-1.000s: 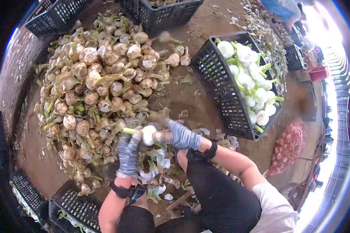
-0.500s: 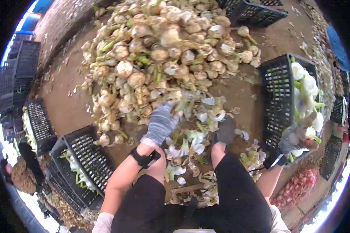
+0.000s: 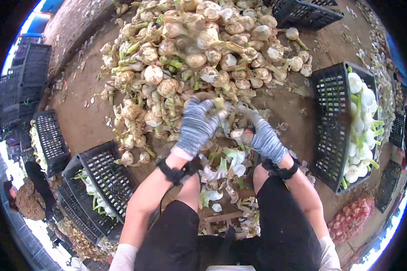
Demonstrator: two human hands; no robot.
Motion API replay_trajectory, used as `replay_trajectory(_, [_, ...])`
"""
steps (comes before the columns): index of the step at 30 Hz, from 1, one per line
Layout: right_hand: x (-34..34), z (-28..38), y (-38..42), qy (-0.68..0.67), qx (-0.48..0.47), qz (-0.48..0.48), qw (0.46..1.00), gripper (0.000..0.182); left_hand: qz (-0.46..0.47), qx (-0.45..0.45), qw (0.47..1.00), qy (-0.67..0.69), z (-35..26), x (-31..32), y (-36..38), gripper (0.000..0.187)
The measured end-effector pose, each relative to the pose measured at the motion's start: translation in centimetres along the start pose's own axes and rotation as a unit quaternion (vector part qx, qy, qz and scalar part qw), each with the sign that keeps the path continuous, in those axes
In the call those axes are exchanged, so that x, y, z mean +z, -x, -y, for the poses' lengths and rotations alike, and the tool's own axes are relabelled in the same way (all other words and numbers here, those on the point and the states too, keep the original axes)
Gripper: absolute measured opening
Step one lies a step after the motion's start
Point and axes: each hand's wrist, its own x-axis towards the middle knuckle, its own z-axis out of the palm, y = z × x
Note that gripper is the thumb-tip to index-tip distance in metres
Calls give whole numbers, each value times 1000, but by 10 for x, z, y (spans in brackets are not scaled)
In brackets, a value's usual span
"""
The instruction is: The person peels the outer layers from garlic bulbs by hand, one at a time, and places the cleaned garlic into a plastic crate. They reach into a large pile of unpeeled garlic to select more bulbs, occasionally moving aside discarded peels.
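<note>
A large heap of unpeeled garlic bulbs [image 3: 167, 86] with stems lies on the ground before me. At its near edge my left hand [image 3: 198, 126], in a grey knitted glove, has its fingers curled round a garlic bulb with a cut green stem. Close to its right is my right hand [image 3: 265, 137], gloved too, its thumb and fingers closed on a small reddish object I cannot make out. Loose peeled skins [image 3: 224, 169] lie below both hands, between my feet. At the right, a black crate [image 3: 326, 126] holds clean white garlic bulbs [image 3: 361, 131] with green stems.
Black crates with white garlic stand at the left [image 3: 106, 178] and far left [image 3: 52, 140]. Another crate [image 3: 303, 14] is beyond the heap. A red net sack [image 3: 352, 219] lies at the lower right. A person's dark sleeve [image 3: 38, 185] shows at the left edge.
My right hand has come from the right crate to the middle, beside my left hand. More white bulbs now show in that crate. My left hand has moved slightly up and right.
</note>
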Motion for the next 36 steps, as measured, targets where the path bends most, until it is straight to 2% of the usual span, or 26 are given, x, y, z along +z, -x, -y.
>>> replay_trajectory(1, [7,-11,-1,-10,-22,-56,998,64,70,-92,988,105,-19,-7,3,33])
replay_trajectory(2, [10,-15,1,-8,-17,-58,998,64,140,-182,951,208,-33,-10,6,36])
replay_trajectory(3, [12,-19,3,-6,-52,-83,995,64,182,-200,900,342,-39,-8,9,34])
replay_trajectory(4, [15,-21,4,-3,-88,-107,990,63,189,-196,914,301,-45,-7,9,38])
replay_trajectory(5, [17,-24,5,-62,-64,-126,988,57,135,-188,866,444,-49,0,14,42])
replay_trajectory(6, [16,-30,6,-59,-64,-127,988,57,77,-176,795,576,-51,7,18,46])
replay_trajectory(7, [14,-30,7,-136,-27,-137,981,51,77,-176,793,578,-52,6,20,46])
replay_trajectory(9, [9,-24,10,-262,58,-140,953,35,88,-120,864,480,-52,2,21,56])
replay_trajectory(10, [8,-28,10,-261,58,-141,953,35,89,-120,864,481,-50,2,22,56])
replay_trajectory(12, [10,-36,12,-213,13,-154,965,32,167,-93,925,329,-44,2,26,60])
replay_trajectory(14, [10,-27,13,-257,19,-167,952,31,164,-114,919,339,-42,6,28,58])
replay_trajectory(16, [-3,-21,15,-243,67,-123,960,31,149,-92,924,339,-39,12,31,52])
replay_trajectory(18, [-3,-14,17,-216,88,-139,962,32,123,-86,930,334,-40,13,31,50])
replay_trajectory(20, [-5,-13,16,-179,-4,-125,976,32,98,10,970,224,-40,13,29,53])
replay_trajectory(22, [-3,-7,14,-201,4,-124,972,32,96,30,974,201,-45,11,29,56])
replay_trajectory(26, [-2,-7,11,-257,27,-109,960,32,106,-37,962,249,-48,10,30,55])
replay_trajectory(29, [-9,-11,13,-244,61,-93,964,28,104,-32,965,237,-47,8,31,56])
replay_trajectory(31, [-16,-9,16,-167,69,-72,981,24,127,-118,929,326,-45,9,32,57])
replay_trajectory(32, [-16,-10,16,-167,69,-72,981,24,128,-118,929,327,-46,8,31,57])
replay_trajectory(34, [-16,-13,16,-189,4,-67,980,22,166,-268,788,530,-48,2,28,56])
replay_trajectory(35, [-15,-7,18,-189,-7,-74,979,21,181,-253,772,555,-46,-2,26,46])
replay_trajectory(36, [-14,-9,19,-189,-7,-73,979,21,180,-253,772,555,-44,-2,25,46])
